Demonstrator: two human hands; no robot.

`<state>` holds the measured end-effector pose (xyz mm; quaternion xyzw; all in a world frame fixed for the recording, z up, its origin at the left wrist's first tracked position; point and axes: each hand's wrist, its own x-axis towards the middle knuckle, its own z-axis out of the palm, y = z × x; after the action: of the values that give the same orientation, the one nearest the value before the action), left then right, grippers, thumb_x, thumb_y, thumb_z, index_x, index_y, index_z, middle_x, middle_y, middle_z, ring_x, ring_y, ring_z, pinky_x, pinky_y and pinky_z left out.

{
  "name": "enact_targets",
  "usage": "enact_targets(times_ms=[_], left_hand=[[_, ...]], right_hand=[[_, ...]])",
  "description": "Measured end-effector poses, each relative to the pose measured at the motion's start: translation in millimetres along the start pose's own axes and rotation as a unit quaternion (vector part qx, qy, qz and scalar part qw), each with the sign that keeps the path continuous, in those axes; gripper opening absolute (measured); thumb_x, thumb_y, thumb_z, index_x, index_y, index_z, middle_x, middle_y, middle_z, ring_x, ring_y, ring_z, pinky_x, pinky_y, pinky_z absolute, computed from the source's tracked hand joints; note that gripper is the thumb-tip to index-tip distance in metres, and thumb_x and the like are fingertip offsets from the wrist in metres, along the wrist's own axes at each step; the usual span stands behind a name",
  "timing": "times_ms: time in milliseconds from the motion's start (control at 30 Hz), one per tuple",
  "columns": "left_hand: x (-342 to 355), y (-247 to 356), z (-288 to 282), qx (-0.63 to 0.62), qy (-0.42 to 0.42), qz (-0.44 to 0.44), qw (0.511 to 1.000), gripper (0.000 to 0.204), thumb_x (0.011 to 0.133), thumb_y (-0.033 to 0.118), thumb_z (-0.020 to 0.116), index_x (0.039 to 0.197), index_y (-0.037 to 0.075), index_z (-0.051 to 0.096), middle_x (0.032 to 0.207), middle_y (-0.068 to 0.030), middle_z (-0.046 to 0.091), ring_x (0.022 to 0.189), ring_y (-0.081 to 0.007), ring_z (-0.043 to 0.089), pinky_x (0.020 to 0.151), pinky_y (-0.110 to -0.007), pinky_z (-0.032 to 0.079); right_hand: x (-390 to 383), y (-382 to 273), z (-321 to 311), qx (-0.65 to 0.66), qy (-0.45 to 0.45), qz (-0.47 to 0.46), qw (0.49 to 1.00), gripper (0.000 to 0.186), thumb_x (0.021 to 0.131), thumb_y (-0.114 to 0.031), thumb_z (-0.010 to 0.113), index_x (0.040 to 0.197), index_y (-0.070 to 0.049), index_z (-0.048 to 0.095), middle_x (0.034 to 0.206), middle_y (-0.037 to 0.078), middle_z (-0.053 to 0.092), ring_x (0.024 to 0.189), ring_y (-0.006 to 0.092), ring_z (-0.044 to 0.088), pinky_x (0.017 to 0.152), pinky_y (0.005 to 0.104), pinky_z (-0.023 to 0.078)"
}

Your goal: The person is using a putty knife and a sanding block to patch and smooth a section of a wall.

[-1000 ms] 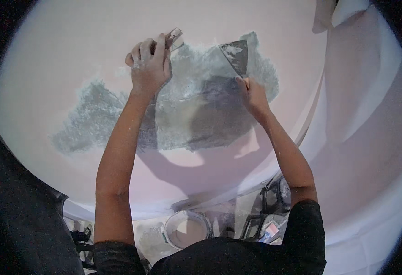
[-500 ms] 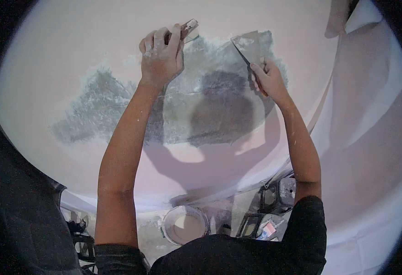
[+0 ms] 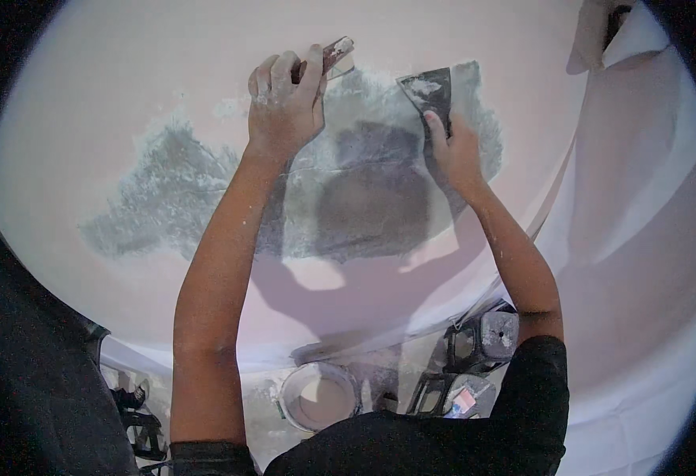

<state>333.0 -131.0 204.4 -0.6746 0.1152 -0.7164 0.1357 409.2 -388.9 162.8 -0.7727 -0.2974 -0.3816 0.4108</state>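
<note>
Both of my arms reach up to a pale pinkish wall (image 3: 118,103) with a rough grey patch (image 3: 181,186) across its middle. My left hand (image 3: 284,99) is wrapped round the handle of a scraper (image 3: 337,54) smeared with white, held by the patch's upper edge; part of the tool is hidden behind my fingers. In my right hand (image 3: 455,147) is a putty knife (image 3: 429,87), its wide dark blade pointing up with white filler on its face. That blade lies over the upper right of the patch, and my thumb presses along its lower part.
On the floor below stands a round bucket (image 3: 320,397) of pale filler. Dark stools (image 3: 497,333) are to its right, one bearing a small pink-and-white item (image 3: 464,401). White sheeting (image 3: 641,222) hangs at the right, and a dark stool (image 3: 143,432) stands at lower left.
The putty knife has turned so its broad face shows, and my right hand has shifted slightly down. My left hand has moved a little to the right with its scraper.
</note>
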Motion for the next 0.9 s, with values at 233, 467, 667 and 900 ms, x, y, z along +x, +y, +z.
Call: enact_targets(times_ms=[233,467,667,900], left_hand=[[1.4,1.6,-2.7,0.0,-0.023,-0.009,1.0,0.05,0.081,0.019,0.063,0.129,0.01,0.055,0.11,-0.0133,0.043,0.108,-0.0335,0.042,0.093,-0.048,0.034],[4.3,3.8,-4.4,0.032,0.003,-0.002,0.999,0.042,0.083,0.019,0.064,0.123,0.011,0.057,0.108,-0.0098,0.043,0.103,-0.0294,0.044,0.088,-0.044,0.038],[5.4,4.5,-5.9,0.036,0.0,0.0,0.999,0.042,0.083,0.019,0.065,0.123,0.01,0.057,0.107,-0.0101,0.044,0.101,-0.0297,0.045,0.087,-0.044,0.038],[5.0,4.2,-6.4,0.031,-0.005,0.004,0.999,0.043,0.082,0.019,0.065,0.124,0.01,0.057,0.107,-0.0105,0.044,0.101,-0.0295,0.046,0.087,-0.044,0.038]], right_hand=[[-3.7,-2.6,1.1,0.003,0.006,0.022,1.0,0.037,0.094,-0.033,0.057,0.092,0.004,0.054,0.069,0.026,0.057,0.064,0.0393,0.059,0.058,0.0446,0.045],[-8.8,-1.7,3.5,0.037,0.035,0.007,0.999,0.041,0.095,-0.036,0.055,0.097,0.005,0.052,0.076,0.031,0.058,0.071,0.0495,0.059,0.058,0.0505,0.044],[-32.5,-27.9,11.8,0.303,-0.161,0.234,0.91,0.041,0.097,-0.04,0.051,0.104,0.001,0.054,0.067,0.011,0.057,0.046,0.0225,0.055,0.042,0.0368,0.043],[-27.8,-63.3,13.5,0.429,-0.181,0.302,0.832,0.029,0.097,-0.036,0.052,0.102,-0.008,0.046,0.06,0.0,0.043,0.04,0.0099,0.039,0.034,0.0255,0.034]])
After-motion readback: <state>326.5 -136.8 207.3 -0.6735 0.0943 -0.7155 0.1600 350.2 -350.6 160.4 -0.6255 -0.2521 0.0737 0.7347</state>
